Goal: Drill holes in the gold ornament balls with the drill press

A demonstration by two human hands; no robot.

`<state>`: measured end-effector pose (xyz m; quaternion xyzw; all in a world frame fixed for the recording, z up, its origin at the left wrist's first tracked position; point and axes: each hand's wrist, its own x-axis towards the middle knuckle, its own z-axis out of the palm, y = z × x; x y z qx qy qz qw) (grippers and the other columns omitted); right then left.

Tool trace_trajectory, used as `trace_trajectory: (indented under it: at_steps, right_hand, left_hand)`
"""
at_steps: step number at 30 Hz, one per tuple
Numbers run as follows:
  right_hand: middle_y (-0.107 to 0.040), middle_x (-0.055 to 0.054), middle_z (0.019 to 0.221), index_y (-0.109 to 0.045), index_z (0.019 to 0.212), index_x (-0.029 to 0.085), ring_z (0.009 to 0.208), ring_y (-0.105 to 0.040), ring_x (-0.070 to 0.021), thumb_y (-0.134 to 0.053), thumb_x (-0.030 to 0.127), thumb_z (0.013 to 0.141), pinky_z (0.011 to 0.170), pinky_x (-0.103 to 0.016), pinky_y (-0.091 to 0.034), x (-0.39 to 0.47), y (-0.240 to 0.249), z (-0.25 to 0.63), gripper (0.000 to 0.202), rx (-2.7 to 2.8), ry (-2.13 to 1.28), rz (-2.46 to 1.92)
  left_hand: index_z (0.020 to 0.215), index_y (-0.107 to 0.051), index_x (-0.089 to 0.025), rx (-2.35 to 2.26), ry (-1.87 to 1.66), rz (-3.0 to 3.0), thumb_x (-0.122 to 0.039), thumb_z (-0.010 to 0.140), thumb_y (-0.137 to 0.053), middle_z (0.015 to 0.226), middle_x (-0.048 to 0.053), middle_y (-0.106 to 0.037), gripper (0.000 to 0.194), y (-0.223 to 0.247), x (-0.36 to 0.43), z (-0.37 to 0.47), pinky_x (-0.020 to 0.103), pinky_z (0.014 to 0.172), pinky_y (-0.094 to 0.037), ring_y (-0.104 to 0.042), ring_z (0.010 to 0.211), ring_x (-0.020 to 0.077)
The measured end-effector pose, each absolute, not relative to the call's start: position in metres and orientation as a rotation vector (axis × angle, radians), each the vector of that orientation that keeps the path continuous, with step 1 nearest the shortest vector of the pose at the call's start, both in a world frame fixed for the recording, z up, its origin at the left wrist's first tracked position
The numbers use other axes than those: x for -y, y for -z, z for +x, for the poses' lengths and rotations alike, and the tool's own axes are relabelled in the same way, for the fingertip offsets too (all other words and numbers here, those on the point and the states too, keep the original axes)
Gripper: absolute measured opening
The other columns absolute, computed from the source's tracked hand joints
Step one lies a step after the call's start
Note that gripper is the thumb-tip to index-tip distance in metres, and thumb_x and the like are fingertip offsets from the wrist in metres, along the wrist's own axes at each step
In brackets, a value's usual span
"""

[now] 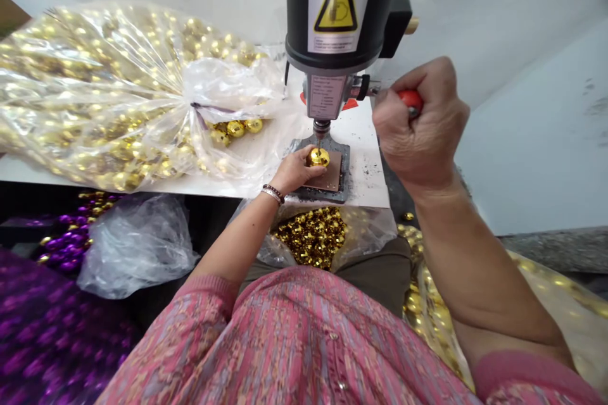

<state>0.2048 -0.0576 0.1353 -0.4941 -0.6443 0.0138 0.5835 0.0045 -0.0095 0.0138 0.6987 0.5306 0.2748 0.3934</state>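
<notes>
Clear plastic bag [223, 85] of gold balls [126, 178] on white worktop [368, 186] | our left fingers [315, 171] grip gold ball [318, 157] | right fingers [422, 78], red knob [413, 100]

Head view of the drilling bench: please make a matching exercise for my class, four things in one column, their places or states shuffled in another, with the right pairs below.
Column one
1. Left hand
2. Right hand
3. Warning triangle
4. Purple balls

Column two
A. In the lower left of the picture
B. Holding a gold ball under the drill bit
C. On the machine's black housing
D. Closed around a red knob

Right pairs
1-B, 2-D, 3-C, 4-A
</notes>
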Motion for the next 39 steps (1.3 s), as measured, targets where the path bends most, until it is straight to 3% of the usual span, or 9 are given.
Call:
trace_trajectory:
  at_steps: [8,14,21,31,34,39]
  right_hand:
    - [-0.060,0.000,0.087,-0.056,0.098,0.025,0.079,-0.057,-0.0110,-0.054,0.045,0.103,0.082,-0.031,-0.053,0.060,-0.107,0.214,0.021,1.607,0.094,-1.153]
    - [-0.056,0.000,0.084,-0.060,0.100,0.025,0.077,-0.055,-0.0114,-0.052,0.049,0.105,0.079,-0.032,-0.052,0.058,-0.092,0.214,0.026,1.569,0.166,-1.099]
    - [-0.051,-0.001,0.086,-0.061,0.098,0.025,0.081,-0.053,-0.0126,-0.052,0.050,0.103,0.082,-0.033,-0.051,0.056,-0.071,0.209,0.027,1.470,0.069,-1.134]
    - [-0.053,0.000,0.081,-0.056,0.093,0.024,0.074,-0.051,-0.0124,-0.046,0.056,0.106,0.074,-0.032,-0.047,0.054,-0.050,0.190,0.036,1.325,0.269,-1.051]
    - [-0.051,0.001,0.079,-0.055,0.094,0.023,0.071,-0.048,-0.0117,-0.048,0.053,0.106,0.072,-0.031,-0.044,0.054,-0.059,0.188,0.033,1.324,0.283,-1.015]
    - [-0.045,0.004,0.077,-0.044,0.090,0.022,0.070,-0.044,-0.0076,-0.046,0.038,0.107,0.075,-0.028,-0.040,0.040,-0.115,0.187,0.024,1.250,0.178,-1.031]
  left_hand:
    - [0.140,-0.076,-0.017,-1.391,-0.670,1.800,-0.031,0.081,-0.087,0.113,0.004,-0.084,0.061,-0.014,0.011,0.007,0.029,0.088,-0.056,-0.073,0.096,0.0204]
    - [0.133,-0.078,-0.018,-1.359,-0.669,1.788,-0.029,0.085,-0.085,0.113,0.004,-0.085,0.050,-0.017,0.015,0.008,0.028,0.090,-0.056,-0.073,0.100,0.0205]
    - [0.139,-0.075,-0.018,-1.397,-0.651,1.774,-0.031,0.084,-0.086,0.113,0.004,-0.084,0.057,-0.017,0.015,0.009,0.030,0.091,-0.056,-0.074,0.101,0.0220]
    - [0.136,-0.077,-0.018,-1.404,-0.677,1.787,-0.028,0.086,-0.086,0.112,0.005,-0.082,0.052,-0.015,0.017,0.009,0.032,0.096,-0.056,-0.073,0.102,0.0234]
    - [0.134,-0.077,-0.019,-1.375,-0.694,1.773,-0.029,0.085,-0.086,0.110,0.004,-0.082,0.051,-0.012,0.015,0.009,0.032,0.096,-0.057,-0.073,0.102,0.0231]
    - [0.137,-0.075,-0.018,-1.309,-0.748,1.709,-0.025,0.083,-0.087,0.113,0.006,-0.082,0.056,-0.005,0.016,0.007,0.033,0.097,-0.058,-0.074,0.101,0.0217]
